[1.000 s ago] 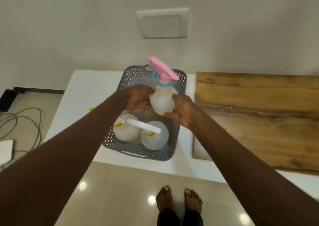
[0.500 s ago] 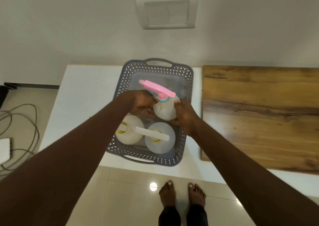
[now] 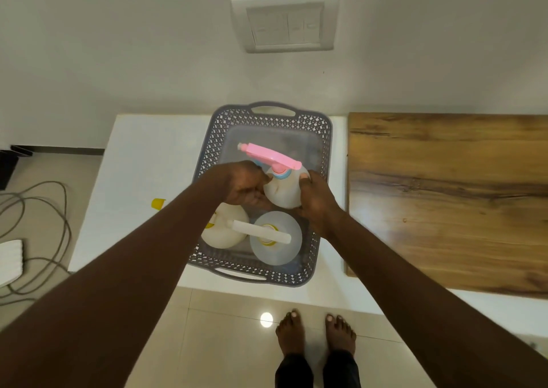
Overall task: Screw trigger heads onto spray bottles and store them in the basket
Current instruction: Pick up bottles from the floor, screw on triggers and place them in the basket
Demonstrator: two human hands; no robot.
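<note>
Over the basket: both of the person's bare hands hold one spray bottle [image 3: 281, 192], seen from above.
Surface: one white surface [image 3: 142, 156] against a pale wall, with the grey basket [image 3: 324, 138] standing on it near the front edge.
Basket: one, perforated, with a handle at the far end and one at the near end.
Spray bottles: three in all, each whitish and rounded.
Held bottle: one, upright, inside the basket's outline in its middle-right part; whether it rests on the basket floor cannot be told.
Pink trigger head [image 3: 268, 157]: one, seated on the held bottle's neck above a pale blue collar, its nozzle pointing left and away.
Left hand [image 3: 244, 184]: fingers wrapped round the left side of the held bottle, clamped on it.
Right hand [image 3: 315, 200]: fingers closed on the right side of the same bottle, thumb up by the collar.
Stored bottles: two, side by side at the near end of the basket, the left bottle [image 3: 225, 230] partly hidden by the left forearm, the right bottle [image 3: 277, 252] just beside it.
White trigger head [image 3: 261, 232]: one plainly seen, on the right bottle, reaching across toward the left one.
Yellow piece [image 3: 158, 203]: one small item on the surface left of the basket.
Wooden board [image 3: 444, 197]: one, lying on the surface right of the basket.
Switch plate [image 3: 286, 19]: one, on the wall.
Floor: glossy tiles, two bare feet [image 3: 315, 332], grey cables [image 3: 32, 209] at left.
</note>
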